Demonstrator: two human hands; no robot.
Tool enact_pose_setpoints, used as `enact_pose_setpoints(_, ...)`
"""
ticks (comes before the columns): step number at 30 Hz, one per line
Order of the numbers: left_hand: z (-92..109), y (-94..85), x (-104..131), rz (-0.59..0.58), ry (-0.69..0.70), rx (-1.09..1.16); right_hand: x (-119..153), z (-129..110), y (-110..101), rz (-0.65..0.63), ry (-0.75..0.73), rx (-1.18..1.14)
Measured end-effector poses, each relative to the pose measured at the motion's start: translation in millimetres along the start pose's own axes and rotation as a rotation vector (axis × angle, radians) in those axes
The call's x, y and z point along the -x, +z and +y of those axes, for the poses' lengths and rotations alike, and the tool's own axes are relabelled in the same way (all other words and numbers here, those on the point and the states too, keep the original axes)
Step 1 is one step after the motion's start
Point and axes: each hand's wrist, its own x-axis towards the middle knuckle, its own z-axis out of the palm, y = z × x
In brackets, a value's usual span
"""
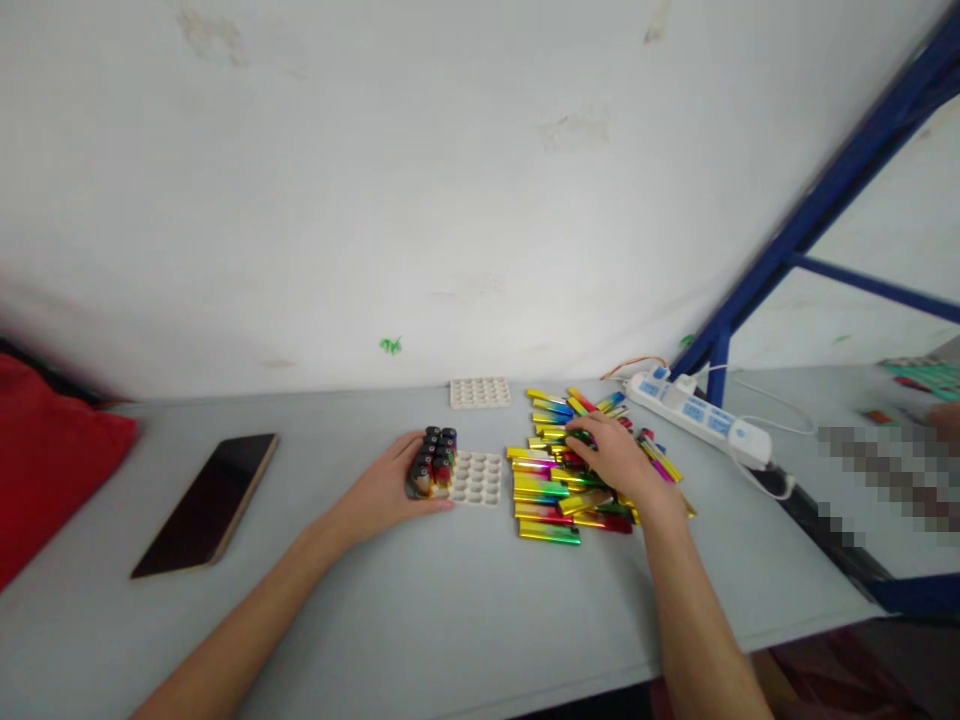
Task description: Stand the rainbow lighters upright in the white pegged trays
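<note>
The black tops of the upright tubes (442,456) bear pale marks too small to read; the blue patches on the power strip (701,413) are likewise illegible. A green mark (390,345) colours the wall (480,200). The tubes fill the left end of a tray (478,480) mid-bench (420,610), the left hand (386,490) clasped round that end. Well apart from it, the right hand (615,455) bends over the pile (541,490) of shiny tubes; whether it grips one, I cannot tell. A spare tray (480,392) lies by the bench's back edge. The strip and blue frame (787,240) bound the pile's right; a phone (206,505) and red cloth (56,460) lie leftward.
</note>
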Motion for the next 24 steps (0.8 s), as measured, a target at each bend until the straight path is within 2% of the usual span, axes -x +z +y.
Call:
enact_pose_setpoints(5,-2.2,-0.9,1.1,-0.007,0.009,-0.007,-2.9,-8.2,16.5,0.027,0.016,0.050)
enact_pose_setpoints(9,-2.2,-0.2,0.0,-0.019,0.011,0.023,-2.0,-11.9,20.1,0.086,0.010,0.000)
enact_pose_setpoints(13,0.9,0.1,-0.5,-0.017,0.012,0.042,-3.0,-23.3,15.7,0.144,0.048,-0.267)
enact_pose_setpoints(18,1.4,2.0,-0.5,-0.012,0.009,0.062,-5.5,-59.1,17.2,0.283,0.087,-0.622)
enact_pose_setpoints(21,0.8,3.3,-0.7,-0.010,0.003,0.067,-3.1,-85.9,24.0,0.252,0.139,-0.817)
enact_pose_setpoints(24,1.5,3.0,-0.7,-0.018,-0.004,0.060,1.3,-108.9,31.7,0.160,0.149,-0.983)
